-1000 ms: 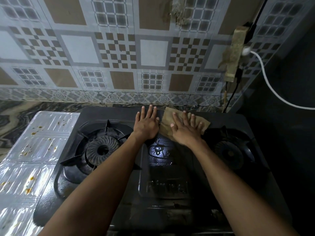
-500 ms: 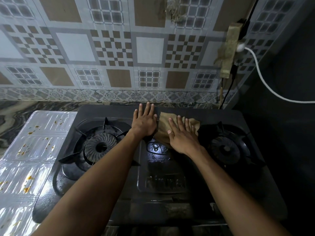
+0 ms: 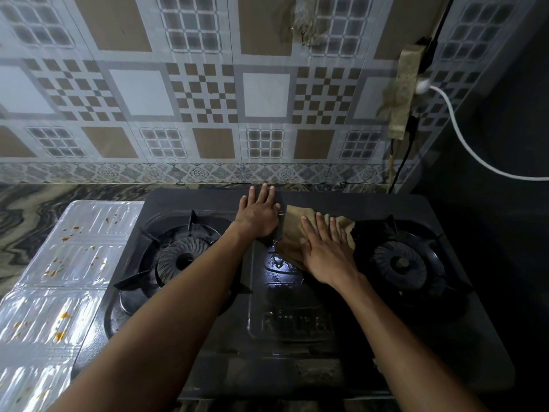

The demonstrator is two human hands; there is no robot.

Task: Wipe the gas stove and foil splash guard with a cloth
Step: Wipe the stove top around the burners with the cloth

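Head cam: a brown cloth [image 3: 319,230] was pinned flat under the right hand [image 3: 325,249], fingers spread, not clenched, on the gas stove [image 3: 297,322] between its burners. Left hand [image 3: 258,215] lay open just beside, gripping nothing. Stove wiping looked underway; the spattered foil splash guard [image 3: 68,263], well left, probably gets wiped later.

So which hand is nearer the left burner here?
Left. The left hand lies flat just right of the left burner; the right hand is farther right, pressing the cloth.
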